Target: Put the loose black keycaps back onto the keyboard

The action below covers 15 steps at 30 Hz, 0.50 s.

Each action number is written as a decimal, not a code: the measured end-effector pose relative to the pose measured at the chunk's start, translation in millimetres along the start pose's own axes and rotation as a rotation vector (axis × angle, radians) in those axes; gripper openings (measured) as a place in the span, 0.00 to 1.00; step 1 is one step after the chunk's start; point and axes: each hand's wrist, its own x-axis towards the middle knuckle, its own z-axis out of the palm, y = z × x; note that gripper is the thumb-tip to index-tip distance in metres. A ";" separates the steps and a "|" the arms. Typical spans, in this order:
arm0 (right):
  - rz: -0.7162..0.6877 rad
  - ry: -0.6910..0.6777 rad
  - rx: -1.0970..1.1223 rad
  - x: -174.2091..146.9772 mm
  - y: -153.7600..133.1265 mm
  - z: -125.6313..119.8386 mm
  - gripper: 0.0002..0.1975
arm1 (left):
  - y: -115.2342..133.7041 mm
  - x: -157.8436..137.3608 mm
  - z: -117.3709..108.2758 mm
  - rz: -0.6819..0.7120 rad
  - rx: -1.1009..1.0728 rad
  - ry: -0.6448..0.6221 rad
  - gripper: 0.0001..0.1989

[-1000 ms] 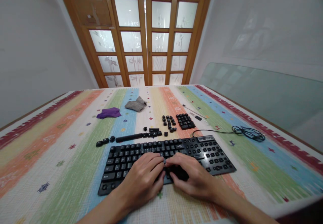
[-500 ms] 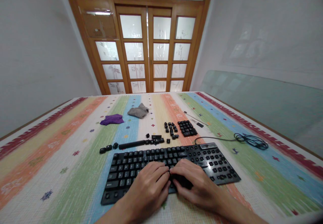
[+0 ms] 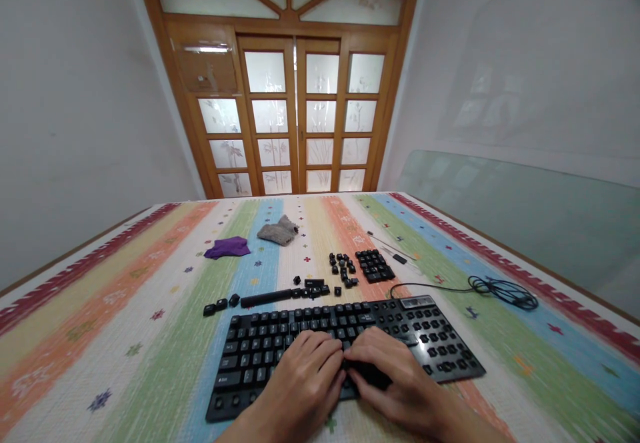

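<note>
A black keyboard point(image 3: 240, 363) lies in front of me, with keycaps over its left and middle; its right end shows bare key sockets. My left hand point(image 3: 307, 376) rests over the keyboard's lower middle, fingers curled and pressed together. Right beside it, my right hand point(image 3: 393, 376) is closed too, thumb and fingertips pinched against the left hand's fingertips. Whatever sits between the fingertips is hidden. Beyond the keyboard's back edge lie a loose space bar point(image 3: 265, 298), a row of loose keycaps point(image 3: 310, 292) and a scattered group of keycaps point(image 3: 343, 266).
A tidy block of keycaps point(image 3: 375, 266) lies behind the keyboard, with a coiled cable point(image 3: 505, 292) to its right. Farther back are a purple cloth point(image 3: 227, 248), a grey cloth point(image 3: 279, 231) and a thin tool point(image 3: 393, 245). A striped cloth point(image 3: 125, 310) covers the table.
My view has tipped upward, so everything on the table appears lower. Both hands keep the same place on the keyboard, fingertips still together.
</note>
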 end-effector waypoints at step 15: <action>0.025 -0.051 0.006 0.7 1.5 -1.2 0.11 | -0.9 -0.3 4.6 0.005 0.020 -0.009 0.06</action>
